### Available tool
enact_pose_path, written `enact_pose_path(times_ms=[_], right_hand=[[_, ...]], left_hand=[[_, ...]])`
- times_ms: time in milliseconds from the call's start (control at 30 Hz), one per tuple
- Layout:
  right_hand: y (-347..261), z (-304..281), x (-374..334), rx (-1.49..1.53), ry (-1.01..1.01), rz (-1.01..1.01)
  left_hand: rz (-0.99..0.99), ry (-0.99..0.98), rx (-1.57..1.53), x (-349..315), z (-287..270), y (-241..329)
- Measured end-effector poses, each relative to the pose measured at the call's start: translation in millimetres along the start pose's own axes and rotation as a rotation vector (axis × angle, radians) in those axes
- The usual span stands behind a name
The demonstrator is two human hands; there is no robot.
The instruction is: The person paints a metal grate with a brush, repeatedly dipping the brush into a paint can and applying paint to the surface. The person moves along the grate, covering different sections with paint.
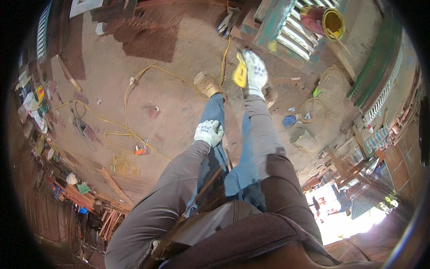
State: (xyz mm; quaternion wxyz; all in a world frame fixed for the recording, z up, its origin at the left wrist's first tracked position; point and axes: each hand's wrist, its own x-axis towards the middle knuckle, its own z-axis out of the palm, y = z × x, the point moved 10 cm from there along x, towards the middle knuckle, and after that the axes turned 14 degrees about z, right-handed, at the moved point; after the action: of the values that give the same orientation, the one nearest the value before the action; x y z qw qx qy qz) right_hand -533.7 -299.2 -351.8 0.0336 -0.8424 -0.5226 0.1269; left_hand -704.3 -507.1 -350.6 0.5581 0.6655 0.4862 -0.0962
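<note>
My left hand [209, 133], in a white work glove with printing on its back, rests on my left leg [214, 111] in blue jeans. Its fingers lie over the leg and hold no object that I can see. Stretched forward, my gloved right hand [256, 71] is closed on a yellow object [240, 71] with a dark edge. That object shows along the glove's left side; its exact kind is hard to make out. A tan clog [207, 85] with holes is on my left foot, and my right foot is mostly hidden behind the right arm.
Yellow hose or cord [156, 67] winds over the dirt floor. A slatted green-and-white shutter [298, 31] lies at far right with a red-brown can [321, 21] on it. Near it are a green frame [380, 67] and a blue glove [289, 120]. Wood scraps [76, 193] line the left.
</note>
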Motion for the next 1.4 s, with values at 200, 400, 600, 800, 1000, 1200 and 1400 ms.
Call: enact_pose_path(times_ms=[200, 400, 600, 800, 1000, 1200, 1400], right_hand=[[102.2, -54.4, -3.7, 0.399, 0.310, 0.341], [97.0, -54.4, -1.4, 0.036, 0.095, 0.285], [139.6, -50.9, 4.6, 0.232, 0.251, 0.635], [75.3, -39.4, 27.0, -0.018, 0.147, 0.507], [31.2, 1.2, 9.4, -0.007, 0.037, 0.520], [-17.7, 5.2, 17.9, 0.399, -0.057, 0.587], [-65.9, -39.1, 41.7, 0.568, 0.136, 0.838]], left_hand=[[-0.067, -0.040, 0.043, 9.4, -22.7, -11.5], [-0.093, -0.001, 0.130, 24.4, -61.0, -38.2], [-0.198, 0.001, 0.156, 55.7, -141.3, -72.1], [-0.118, 0.056, 0.318, 94.9, -270.8, -61.3], [0.088, 0.094, 0.310, 145.2, -349.9, 42.1], [0.312, -0.349, 0.651, 165.0, -356.9, 57.0], [0.296, -0.529, 0.859, 193.0, -402.6, 17.3]])
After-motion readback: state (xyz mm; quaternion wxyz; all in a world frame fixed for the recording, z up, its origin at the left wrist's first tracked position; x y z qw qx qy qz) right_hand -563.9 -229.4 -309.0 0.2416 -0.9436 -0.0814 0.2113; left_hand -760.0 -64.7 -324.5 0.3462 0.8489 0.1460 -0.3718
